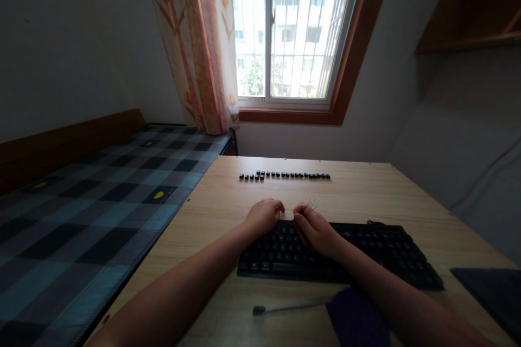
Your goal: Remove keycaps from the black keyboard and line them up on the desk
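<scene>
The legends on the black full-size keyboard [285,252] are too small and dim to read, and so is the tiny lettering by the yellow hearts on the checked bedding [154,217]; a strip of small marks along the bottom rail of the window [301,38] cannot be made out either. Both forearms reach in from the lower corners and converge over the wood-grain table [215,195], the wrists low. The left hand [264,216] is palm down at the keyboard's far left edge, its fingers curled inward with the index bent at the tip; whether they close on anything cannot be told. Just beside it, a narrow gap away, the right hand [315,232] is turned inward above the keys, thumb and fingers pressed together around a wire keycap puller [312,204], whose thin pale wires stick up beyond the knuckles. The keyboard lies flat beneath the hands, the right forearm crossing its middle. Farther back, loose black keycaps [293,175] stand in a long row, doubled for a short stretch towards the left. Nearer the front lie a slim brush [293,305], its dark head pointing left, and a purple cloth [358,317] touching the shaft's other end.
</scene>
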The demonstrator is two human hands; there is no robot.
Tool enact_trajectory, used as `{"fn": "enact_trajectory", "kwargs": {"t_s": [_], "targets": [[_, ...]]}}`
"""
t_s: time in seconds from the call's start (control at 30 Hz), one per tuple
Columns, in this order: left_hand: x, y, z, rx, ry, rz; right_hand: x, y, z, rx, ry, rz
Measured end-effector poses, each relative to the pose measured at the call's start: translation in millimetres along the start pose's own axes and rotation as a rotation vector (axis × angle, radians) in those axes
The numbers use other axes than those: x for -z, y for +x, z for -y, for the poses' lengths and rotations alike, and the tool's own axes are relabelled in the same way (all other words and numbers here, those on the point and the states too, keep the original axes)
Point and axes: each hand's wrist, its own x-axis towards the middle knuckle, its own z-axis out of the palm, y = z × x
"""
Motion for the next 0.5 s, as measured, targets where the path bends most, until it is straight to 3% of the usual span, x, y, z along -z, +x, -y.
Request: {"fn": "enact_trajectory", "kwargs": {"t_s": [0.23,0.5], "targets": [[-1.0,0,0,-0.002,0.01,0.004,0,2,-2,0.023,-0.077,-0.056],[1.7,0,-3,0.014,0.018,0.014,1,-2,9,0.193,-0.347,0.05]]}}
